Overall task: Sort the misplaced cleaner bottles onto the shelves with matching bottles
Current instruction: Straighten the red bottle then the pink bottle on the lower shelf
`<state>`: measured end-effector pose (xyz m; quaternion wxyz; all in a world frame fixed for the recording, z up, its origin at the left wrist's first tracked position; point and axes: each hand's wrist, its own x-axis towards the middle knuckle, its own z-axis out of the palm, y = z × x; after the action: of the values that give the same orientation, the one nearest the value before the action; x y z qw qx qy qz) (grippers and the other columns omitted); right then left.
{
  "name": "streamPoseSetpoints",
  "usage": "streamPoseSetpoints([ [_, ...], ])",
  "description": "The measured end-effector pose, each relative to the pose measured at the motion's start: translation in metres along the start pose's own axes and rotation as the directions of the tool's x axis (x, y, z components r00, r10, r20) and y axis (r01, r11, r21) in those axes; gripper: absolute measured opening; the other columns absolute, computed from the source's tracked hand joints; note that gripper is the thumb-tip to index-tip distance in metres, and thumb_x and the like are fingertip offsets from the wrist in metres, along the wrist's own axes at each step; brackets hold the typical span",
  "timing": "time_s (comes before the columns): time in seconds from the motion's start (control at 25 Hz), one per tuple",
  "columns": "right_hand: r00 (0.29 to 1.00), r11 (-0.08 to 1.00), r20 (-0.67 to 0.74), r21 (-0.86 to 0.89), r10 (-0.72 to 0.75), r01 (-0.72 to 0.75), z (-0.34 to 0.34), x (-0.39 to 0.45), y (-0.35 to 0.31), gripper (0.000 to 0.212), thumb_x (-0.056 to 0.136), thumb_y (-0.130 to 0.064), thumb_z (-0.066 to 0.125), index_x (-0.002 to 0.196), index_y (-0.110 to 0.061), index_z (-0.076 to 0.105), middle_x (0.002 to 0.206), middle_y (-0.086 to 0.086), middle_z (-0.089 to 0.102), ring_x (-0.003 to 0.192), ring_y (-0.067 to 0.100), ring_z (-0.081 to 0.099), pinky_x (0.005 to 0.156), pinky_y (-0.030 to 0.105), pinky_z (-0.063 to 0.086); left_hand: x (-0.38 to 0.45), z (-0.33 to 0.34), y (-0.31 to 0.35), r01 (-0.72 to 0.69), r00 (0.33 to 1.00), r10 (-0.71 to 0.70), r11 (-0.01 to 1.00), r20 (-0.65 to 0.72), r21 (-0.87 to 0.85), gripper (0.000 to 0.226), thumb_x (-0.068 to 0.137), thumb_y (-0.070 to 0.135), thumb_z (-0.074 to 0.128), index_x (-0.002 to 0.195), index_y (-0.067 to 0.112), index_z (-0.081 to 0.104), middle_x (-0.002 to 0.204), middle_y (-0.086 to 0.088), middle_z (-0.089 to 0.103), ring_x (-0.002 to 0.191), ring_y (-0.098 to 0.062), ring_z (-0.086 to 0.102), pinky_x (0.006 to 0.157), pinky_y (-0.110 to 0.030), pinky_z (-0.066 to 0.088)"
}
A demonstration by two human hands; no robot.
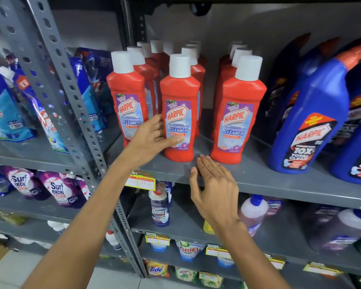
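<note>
Several red Harpic bathroom cleaner bottles with white caps stand in rows on the grey shelf [258, 176]. My left hand [152, 138] wraps the lower part of the middle front red bottle [180, 94], thumb across its label and fingers on its left side; the bottle stands upright on the shelf. My right hand [213, 188] hovers flat with fingers apart at the shelf's front edge, between that bottle and the right front red bottle [238, 113], holding nothing. Blue Harpic toilet cleaner bottles [308, 113] with red spouts stand to the right on the same shelf.
A perforated grey upright [71, 97] separates this bay from the left bay of blue detergent pouches [6, 113] and purple Surf Excel pouches [56, 190]. The shelf below holds a Domex bottle [159, 207] and pink cleaner bottles [252, 213]. Price tags [142, 181] hang on the shelf edges.
</note>
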<state>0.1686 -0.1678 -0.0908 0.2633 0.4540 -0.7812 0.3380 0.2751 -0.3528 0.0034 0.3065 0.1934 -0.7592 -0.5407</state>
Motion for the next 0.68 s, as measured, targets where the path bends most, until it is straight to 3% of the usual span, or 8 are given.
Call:
streamPoseSetpoints([
  [0.12, 0.999, 0.993, 0.035, 0.115, 0.012, -0.016, -0.021, -0.012, 0.009, 0.043, 0.106, -0.036, 0.065, 0.140, -0.011, 0.073, 0.146, 0.004, 0.072, 0.140, 0.017, 0.067, 0.126, 0.031, 0.045, -0.025, 0.011, -0.005, 0.019, 0.998, -0.020, 1.000, -0.062, -0.014, 0.087, 0.073, 0.032, 0.093, 0.149, 0.024, 0.053, 0.125, 0.020, 0.079, 0.120, 0.003, 0.073, 0.107, -0.021, 0.058],
  [0.2, 1.000, 0.975, -0.022, 0.222, 0.017, -0.012, -0.047, -0.028, 0.035, 0.042, 0.107, -0.034, 0.065, 0.142, -0.012, 0.072, 0.149, 0.000, 0.070, 0.145, 0.011, 0.062, 0.129, 0.028, 0.040, -0.065, 0.025, -0.016, -0.009, 0.970, 0.021, 0.999, -0.243, 0.051, 0.101, 0.073, 0.040, 0.100, 0.158, 0.030, 0.046, 0.141, 0.018, 0.069, 0.128, 0.009, 0.066, 0.110, -0.013, 0.052],
  [0.32, 0.983, 0.960, -0.161, 0.276, 0.091, -0.044, -0.102, -0.050, 0.103, 0.037, 0.107, -0.028, 0.067, 0.138, -0.011, 0.075, 0.146, -0.004, 0.072, 0.142, 0.007, 0.064, 0.124, 0.034, 0.047, -0.147, 0.093, -0.050, -0.097, 0.860, 0.155, 0.985, -0.487, 0.142, 0.059, 0.085, 0.045, 0.090, 0.136, 0.034, 0.062, 0.133, 0.008, 0.073, 0.118, -0.009, 0.074, 0.102, -0.020, 0.058],
  [0.4, 0.962, 0.964, -0.221, 0.244, 0.160, -0.104, -0.140, -0.057, 0.155, 0.035, 0.107, -0.027, 0.066, 0.137, -0.010, 0.074, 0.143, -0.005, 0.071, 0.139, 0.007, 0.065, 0.120, 0.040, 0.053, -0.190, 0.162, -0.073, -0.072, 0.884, 0.147, 0.981, -0.443, 0.181, 0.036, 0.091, 0.045, 0.084, 0.118, 0.026, 0.071, 0.118, 0.007, 0.075, 0.102, -0.016, 0.078, 0.090, -0.032, 0.062],
  [0.48, 0.949, 0.966, -0.241, 0.203, 0.205, -0.158, -0.170, -0.059, 0.205, 0.035, 0.108, -0.025, 0.065, 0.138, -0.009, 0.073, 0.143, -0.005, 0.070, 0.138, 0.008, 0.066, 0.118, 0.045, 0.053, -0.212, 0.232, -0.090, 0.064, 0.948, -0.011, 0.986, -0.317, 0.157, 0.034, 0.087, 0.051, 0.083, 0.111, 0.029, 0.073, 0.109, 0.008, 0.075, 0.094, -0.015, 0.078, 0.084, -0.028, 0.062],
  [0.56, 0.951, 0.971, -0.228, 0.167, 0.207, -0.171, -0.188, -0.060, 0.245, 0.035, 0.110, -0.024, 0.064, 0.139, -0.007, 0.072, 0.143, 0.002, 0.072, 0.138, 0.016, 0.068, 0.120, 0.049, 0.052, -0.210, 0.288, -0.101, 0.231, 0.939, -0.207, 0.971, -0.275, 0.058, 0.035, 0.085, 0.053, 0.088, 0.111, 0.036, 0.071, 0.109, 0.016, 0.076, 0.100, -0.011, 0.077, 0.084, -0.019, 0.060],
  [0.64, 0.958, 0.977, -0.213, 0.137, 0.193, -0.166, -0.198, -0.064, 0.274, 0.037, 0.109, -0.025, 0.065, 0.141, -0.005, 0.071, 0.143, 0.008, 0.072, 0.140, 0.022, 0.067, 0.122, 0.050, 0.050, -0.194, 0.330, -0.119, 0.325, 0.915, -0.321, 0.945, -0.245, -0.027, 0.043, 0.080, 0.039, 0.092, 0.115, 0.037, 0.066, 0.111, 0.028, 0.075, 0.105, 0.000, 0.074, 0.086, -0.009, 0.057],
  [0.68, 0.959, 0.975, -0.201, 0.133, 0.200, -0.175, -0.201, -0.067, 0.286, 0.039, 0.109, -0.025, 0.066, 0.141, -0.004, 0.070, 0.144, 0.009, 0.072, 0.140, 0.023, 0.066, 0.123, 0.049, 0.050, -0.183, 0.347, -0.132, 0.327, 0.915, -0.330, 0.944, -0.234, -0.049, 0.044, 0.082, 0.023, 0.092, 0.116, 0.031, 0.065, 0.111, 0.027, 0.076, 0.103, 0.005, 0.074, 0.087, -0.009, 0.058],
])
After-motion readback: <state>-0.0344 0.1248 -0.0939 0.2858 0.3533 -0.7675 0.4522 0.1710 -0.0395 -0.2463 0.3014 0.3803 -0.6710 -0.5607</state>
